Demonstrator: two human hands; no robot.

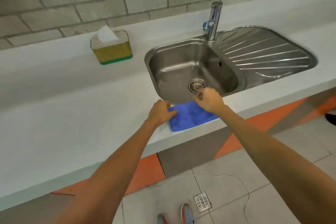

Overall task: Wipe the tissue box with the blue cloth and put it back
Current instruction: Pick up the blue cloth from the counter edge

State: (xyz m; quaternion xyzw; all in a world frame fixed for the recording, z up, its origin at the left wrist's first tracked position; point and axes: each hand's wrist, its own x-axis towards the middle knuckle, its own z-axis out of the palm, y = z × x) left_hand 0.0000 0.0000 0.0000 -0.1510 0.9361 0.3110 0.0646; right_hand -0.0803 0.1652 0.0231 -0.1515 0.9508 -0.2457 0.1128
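The tissue box [111, 49], yellow-green with a green base and a white tissue sticking out of its top, stands upright on the grey counter [63, 96] near the brick wall. A folded blue cloth [189, 117] lies flat on the counter's front edge, just in front of the sink. My left hand [161, 112] rests on the cloth's left end with fingers curled onto it. My right hand [209, 100] hovers over the cloth's far right corner, fingers pinched together; I cannot make out whether they hold the fabric.
A steel sink [192, 71] with drainboard [263, 54] and a chrome tap [213, 22] sits right of the tissue box. A brick wall runs behind the counter. Below are floor tiles, a floor drain [202, 202] and my shoes.
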